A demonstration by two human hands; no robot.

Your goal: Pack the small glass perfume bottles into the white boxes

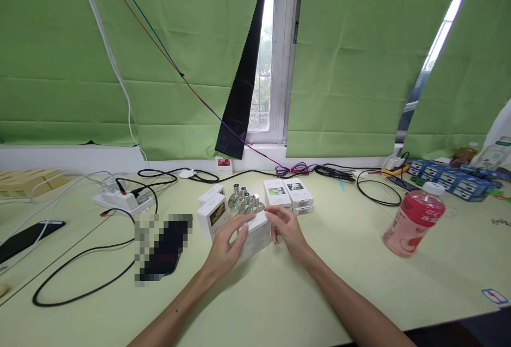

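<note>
A small white box (255, 238) stands on the pale green table between my hands. My left hand (227, 243) grips its left side, thumb on the near face. At the top right corner of the same box, the fingers of my right hand (286, 225) are bent against its edge. Just behind it are several small glass bottles with silver caps (245, 200). Two upright white boxes (212, 214) stand to the left of the bottles. White boxes with green and white pictures (288, 195) lie stacked to the right.
A pink drink bottle (414, 222) stands at the right, before blue boxes (455, 179). At the left are a dark, pixelated phone (165, 248), a looping black cable (80, 251) and a white power strip (123, 198). Cables run along the back edge.
</note>
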